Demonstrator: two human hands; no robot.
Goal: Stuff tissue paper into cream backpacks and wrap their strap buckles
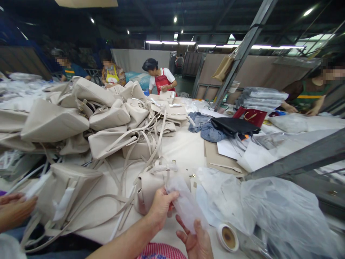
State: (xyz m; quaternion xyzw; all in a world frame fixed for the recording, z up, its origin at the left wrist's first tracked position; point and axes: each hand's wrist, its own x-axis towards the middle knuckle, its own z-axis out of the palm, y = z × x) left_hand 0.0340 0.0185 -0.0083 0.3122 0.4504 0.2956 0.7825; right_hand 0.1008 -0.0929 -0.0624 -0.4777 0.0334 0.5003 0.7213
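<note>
My left hand [162, 204] pinches the upper end of a translucent white wrapping sheet [185, 201] between thumb and fingers. Around the sheet's lower end, my right hand [196, 239] has its thumb on the near side and its fingers curled loosely beside it. Behind the sheet a small beige handbag [147, 189] stands on the white table [179, 147], partly hidden by my left hand and the sheet. Its top handle [164, 168] looks wrapped in white. A roll of tape [228, 237] lies to the right of my right hand.
Beige handbags [107, 115] with tangled straps are heaped at the left. A co-worker's hands [18, 208] are by another handbag [67, 190]. Clear plastic bags [285, 212] bulge at the right, below a slanting metal beam [299, 154]. Other people work across the table.
</note>
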